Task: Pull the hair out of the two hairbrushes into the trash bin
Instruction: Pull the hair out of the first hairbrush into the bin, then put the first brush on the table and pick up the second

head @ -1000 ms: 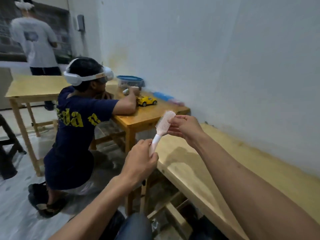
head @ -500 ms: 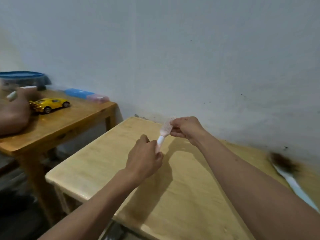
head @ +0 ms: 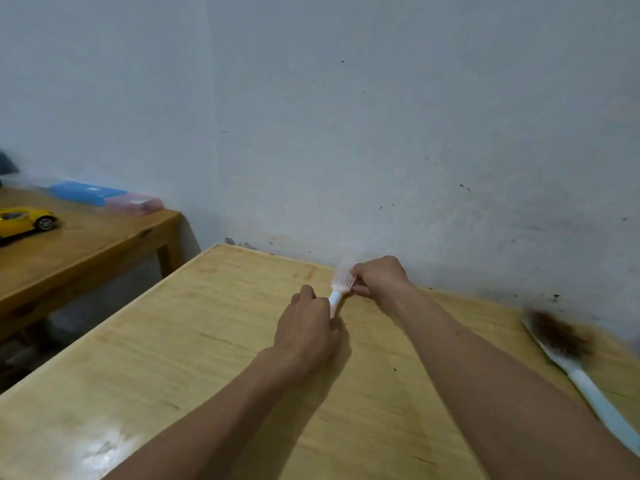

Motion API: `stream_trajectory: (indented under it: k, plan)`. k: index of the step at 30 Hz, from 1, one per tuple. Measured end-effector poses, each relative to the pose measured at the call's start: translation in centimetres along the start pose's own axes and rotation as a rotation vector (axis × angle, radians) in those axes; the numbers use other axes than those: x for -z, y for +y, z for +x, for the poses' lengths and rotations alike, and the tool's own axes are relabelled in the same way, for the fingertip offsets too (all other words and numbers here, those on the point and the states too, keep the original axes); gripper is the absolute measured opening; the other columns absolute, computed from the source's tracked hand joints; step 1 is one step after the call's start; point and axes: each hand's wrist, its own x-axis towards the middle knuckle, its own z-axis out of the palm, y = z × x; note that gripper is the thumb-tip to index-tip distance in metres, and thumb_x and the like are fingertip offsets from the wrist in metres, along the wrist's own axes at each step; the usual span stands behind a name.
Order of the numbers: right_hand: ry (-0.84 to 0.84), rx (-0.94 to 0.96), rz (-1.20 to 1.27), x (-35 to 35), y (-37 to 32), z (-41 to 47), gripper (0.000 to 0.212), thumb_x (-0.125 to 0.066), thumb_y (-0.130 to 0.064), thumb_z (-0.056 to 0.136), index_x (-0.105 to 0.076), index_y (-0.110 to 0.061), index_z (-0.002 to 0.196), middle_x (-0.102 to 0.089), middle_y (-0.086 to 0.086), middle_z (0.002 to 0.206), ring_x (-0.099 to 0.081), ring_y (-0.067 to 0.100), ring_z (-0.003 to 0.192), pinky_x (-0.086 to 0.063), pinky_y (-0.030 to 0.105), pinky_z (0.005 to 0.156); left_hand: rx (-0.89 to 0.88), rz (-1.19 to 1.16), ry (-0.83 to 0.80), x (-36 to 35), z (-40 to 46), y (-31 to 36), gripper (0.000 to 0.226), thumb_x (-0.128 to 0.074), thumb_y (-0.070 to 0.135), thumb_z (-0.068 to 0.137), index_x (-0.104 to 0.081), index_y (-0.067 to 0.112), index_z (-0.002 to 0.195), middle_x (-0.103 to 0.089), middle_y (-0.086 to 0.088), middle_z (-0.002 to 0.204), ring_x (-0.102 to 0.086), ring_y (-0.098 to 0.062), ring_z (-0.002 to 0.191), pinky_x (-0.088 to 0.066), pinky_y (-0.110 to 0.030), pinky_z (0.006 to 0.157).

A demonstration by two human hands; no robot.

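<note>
I hold a small white hairbrush (head: 341, 287) over the far part of a light wooden table (head: 180, 348). My left hand (head: 306, 336) is closed around its handle. My right hand (head: 379, 278) pinches the bristle head from the right side. No hair shows in its bristles. A second hairbrush (head: 575, 362) with a pale blue handle lies at the table's right edge, its head covered by a clump of dark brown hair (head: 557, 332). No trash bin is in view.
A white wall (head: 346, 133) runs right behind the table. To the left stands a darker wooden table (head: 86, 251) carrying a yellow toy car (head: 26, 220) and blue and pink boxes (head: 104, 195). A gap separates the two tables.
The view has swung right, away from the seated person and onto my table. The second, hair-filled brush has come into view. Both hands still hold the white brush, now lower and nearer the wall.
</note>
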Motion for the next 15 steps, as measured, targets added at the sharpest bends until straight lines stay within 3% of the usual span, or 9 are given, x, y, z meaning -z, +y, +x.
stream_trajectory:
  k: [11, 15]
  plan:
    - [-0.008, -0.017, -0.035, 0.7, 0.2, 0.8, 0.015, -0.074, -0.005, 0.090, -0.073, 0.008, 0.097, -0.077, 0.018, 0.091, -0.077, 0.025, 0.073, -0.067, 0.042, 0.081, -0.053, -0.086, 0.047, -1.1, 1.2, -0.2, 0.038, -0.057, 0.047, 0.093, -0.067, 0.010, 0.098, -0.052, -0.005, 0.104, -0.053, -0.021, 0.088, -0.046, -0.033, 0.073]
    - [0.002, 0.036, -0.120, 3.5, -0.9, -0.6, 0.019, -0.074, -0.014, 0.092, -0.073, 0.000, 0.104, -0.074, 0.011, 0.089, -0.074, 0.021, 0.069, -0.066, 0.034, 0.070, -0.079, -0.005, 0.123, -0.6, 1.0, 0.4, 0.058, -0.051, 0.062, 0.087, -0.065, 0.010, 0.111, -0.054, -0.008, 0.112, -0.052, -0.026, 0.103, -0.048, -0.037, 0.082]
